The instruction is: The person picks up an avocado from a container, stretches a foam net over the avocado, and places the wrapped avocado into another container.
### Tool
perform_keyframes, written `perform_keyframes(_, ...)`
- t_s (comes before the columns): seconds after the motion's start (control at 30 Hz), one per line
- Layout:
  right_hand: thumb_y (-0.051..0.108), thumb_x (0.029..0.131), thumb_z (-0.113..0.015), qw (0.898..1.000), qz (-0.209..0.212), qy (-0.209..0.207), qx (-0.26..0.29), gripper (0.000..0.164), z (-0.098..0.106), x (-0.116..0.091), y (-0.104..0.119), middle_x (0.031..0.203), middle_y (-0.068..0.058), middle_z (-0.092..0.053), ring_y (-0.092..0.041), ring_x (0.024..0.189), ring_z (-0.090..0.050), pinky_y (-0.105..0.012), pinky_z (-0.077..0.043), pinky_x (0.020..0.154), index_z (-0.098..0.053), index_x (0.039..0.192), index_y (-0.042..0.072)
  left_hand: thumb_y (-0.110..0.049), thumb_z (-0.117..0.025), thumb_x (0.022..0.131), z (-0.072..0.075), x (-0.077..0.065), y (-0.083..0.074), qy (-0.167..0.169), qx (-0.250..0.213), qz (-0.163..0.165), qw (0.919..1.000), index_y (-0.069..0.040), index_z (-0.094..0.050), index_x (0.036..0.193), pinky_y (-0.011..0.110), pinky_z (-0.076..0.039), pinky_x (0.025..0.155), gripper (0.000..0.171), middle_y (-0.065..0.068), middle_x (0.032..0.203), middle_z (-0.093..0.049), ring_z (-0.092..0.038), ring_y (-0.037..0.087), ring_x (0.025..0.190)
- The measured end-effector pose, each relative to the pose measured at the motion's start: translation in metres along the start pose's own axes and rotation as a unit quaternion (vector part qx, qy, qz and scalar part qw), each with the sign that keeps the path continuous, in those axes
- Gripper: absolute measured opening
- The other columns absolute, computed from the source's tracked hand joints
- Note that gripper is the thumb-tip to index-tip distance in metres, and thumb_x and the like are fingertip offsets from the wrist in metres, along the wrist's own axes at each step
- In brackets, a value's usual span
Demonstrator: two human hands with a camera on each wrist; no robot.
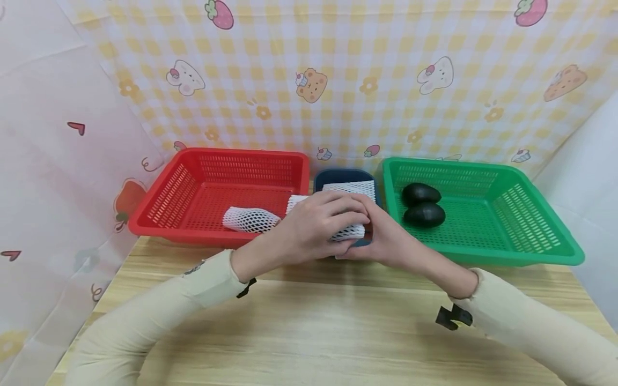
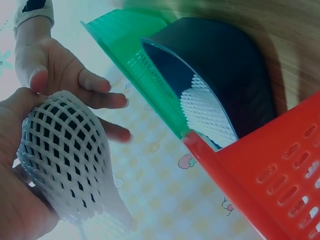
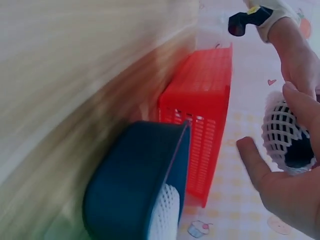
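A dark avocado in a white foam net sleeve (image 2: 70,155) is gripped by my left hand (image 1: 311,222), its fingers and thumb around the sides. The sleeve's loose tail runs out past the fruit in the left wrist view. My right hand (image 1: 386,233) is at the other end, its fingers (image 2: 107,100) spread and extended beside the sleeve. In the right wrist view, the bare dark end of the avocado (image 3: 300,152) shows at the sleeve's mouth. Both hands are above the front of a dark blue bin (image 1: 345,174), which holds white foam net sleeves (image 1: 354,187).
A red basket (image 1: 169,233) on the left holds another netted fruit (image 1: 251,220). On the right, a green basket (image 1: 507,257) contains two dark avocados (image 1: 425,214) side by side. The baskets and bin stand along the back of a wooden table (image 1: 338,332), before a checked cloth (image 1: 270,64).
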State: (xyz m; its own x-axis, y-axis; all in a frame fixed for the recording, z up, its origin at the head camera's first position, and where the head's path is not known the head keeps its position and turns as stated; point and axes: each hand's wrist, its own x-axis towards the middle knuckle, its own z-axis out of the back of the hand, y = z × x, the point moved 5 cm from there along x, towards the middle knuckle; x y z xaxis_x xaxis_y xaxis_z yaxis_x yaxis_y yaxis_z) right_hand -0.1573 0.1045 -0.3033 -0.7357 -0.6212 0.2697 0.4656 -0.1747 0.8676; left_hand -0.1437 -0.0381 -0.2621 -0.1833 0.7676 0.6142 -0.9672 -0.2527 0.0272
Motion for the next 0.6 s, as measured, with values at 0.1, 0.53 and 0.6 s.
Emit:
perform_keyframes(0.1, -0.01, 0.076, -0.085, 0.999, 0.022, -0.005, 0.037, 0.092, -0.0012, 0.0028, 0.0003, 0.143, -0.006, -0.047, -0.025, 0.12, -0.054, -0.038, -0.055, 0.09, -0.033, 0.151, 0.005, -0.026, -0.083, 0.085, -0.0009, 0.0001, -0.0014, -0.006, -0.004, -0.001, 1.0, -0.007, -0.074, 0.117, 0.032, -0.04, 0.107, 0.039, 0.007, 0.118, -0.069, -0.059, 0.023, 0.117)
perform_keyframes(0.53, -0.008, 0.078, -0.083, 0.998, 0.035, -0.031, 0.048, 0.089, -0.0023, -0.0014, -0.0087, 0.148, -0.009, -0.043, -0.026, 0.127, -0.047, -0.036, -0.053, 0.093, -0.033, 0.152, 0.003, -0.03, -0.075, 0.091, -0.0056, -0.0009, -0.0044, 0.005, -0.02, 0.017, 0.9996, -0.009, -0.071, 0.123, 0.035, -0.04, 0.106, 0.039, 0.008, 0.126, -0.064, -0.055, 0.022, 0.121)
perform_keyframes(0.6, -0.004, 0.08, -0.084, 0.998, 0.016, -0.028, 0.049, 0.086, -0.0025, -0.0028, -0.0095, 0.145, -0.012, -0.045, -0.027, 0.122, -0.05, -0.035, -0.055, 0.088, -0.034, 0.15, 0.002, -0.035, -0.072, 0.093, -0.0064, -0.0012, -0.0042, 0.019, -0.02, 0.028, 0.9992, -0.009, -0.067, 0.13, 0.036, -0.04, 0.105, 0.046, 0.009, 0.132, -0.06, -0.053, 0.022, 0.123)
